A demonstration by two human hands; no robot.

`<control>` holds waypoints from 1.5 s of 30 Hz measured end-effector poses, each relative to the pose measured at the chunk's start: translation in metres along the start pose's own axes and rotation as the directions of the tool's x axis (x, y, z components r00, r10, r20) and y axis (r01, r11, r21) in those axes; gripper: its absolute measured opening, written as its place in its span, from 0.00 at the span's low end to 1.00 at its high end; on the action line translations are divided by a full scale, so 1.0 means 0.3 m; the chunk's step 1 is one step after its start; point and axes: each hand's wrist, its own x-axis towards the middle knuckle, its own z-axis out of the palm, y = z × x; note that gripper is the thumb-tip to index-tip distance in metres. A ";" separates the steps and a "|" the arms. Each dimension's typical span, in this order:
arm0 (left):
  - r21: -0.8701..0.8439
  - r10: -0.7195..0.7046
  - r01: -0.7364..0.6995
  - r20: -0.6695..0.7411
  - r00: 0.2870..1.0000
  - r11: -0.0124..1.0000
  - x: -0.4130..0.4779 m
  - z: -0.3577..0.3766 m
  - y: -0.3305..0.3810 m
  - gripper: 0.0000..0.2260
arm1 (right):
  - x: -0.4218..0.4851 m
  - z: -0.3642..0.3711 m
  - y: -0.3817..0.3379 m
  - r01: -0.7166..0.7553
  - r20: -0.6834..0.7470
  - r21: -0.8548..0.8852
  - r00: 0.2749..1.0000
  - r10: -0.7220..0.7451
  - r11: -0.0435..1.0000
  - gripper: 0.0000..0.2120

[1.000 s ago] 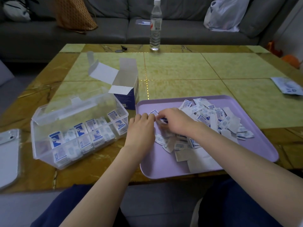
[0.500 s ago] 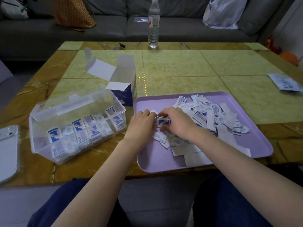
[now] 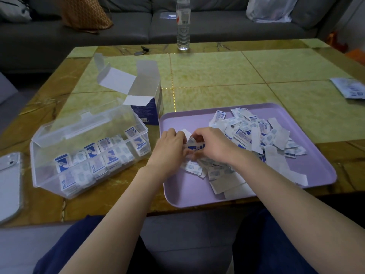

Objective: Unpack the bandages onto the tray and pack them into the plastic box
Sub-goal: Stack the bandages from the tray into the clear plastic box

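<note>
Grey fabric sofa (image 3: pixel 128 26) runs across the back, top cut off. Counter (image 3: pixel 217 76): glossy stone-look slab, pale green squares w/ amber veined border. Lilac tray (image 3: pixel 177 192), matte plastic, rounded rectangle, sits at the near edge on the right. Clear plastic box (image 3: pixel 45 171) is left of it, lid open, w/ thin glossy walls; rows of packed bandages (image 3: pixel 94 155) stand on edge inside. Cardboard carton (image 3: pixel 146 111) is behind, between box & tray, white flaps up, dark blue sides. Phone (image 3: pixel 8 184) at far left, partly out of frame. Water bottle (image 3: pixel 183 26) at the far edge, cap cut off. Loose bandage pile (image 3: pixel 256 133) (flat paper wrappers, white w/ blue print) covers the tray's middle & right. Left hand (image 3: pixel 169 147) & right hand (image 3: pixel 215 145) meet over the tray's left part, each grip curled & pinching a bandage bundle (image 3: pixel 194 147) between them. Fingertips mostly hidden. How many are in the bundle: too blurred to tell. Print illegible.
</note>
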 end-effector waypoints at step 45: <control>0.132 0.042 -0.015 -0.202 0.978 0.991 -0.063 -0.039 0.025 0.11 | -0.024 0.026 0.046 0.214 -0.213 -0.217 0.942 -0.260 0.952 0.24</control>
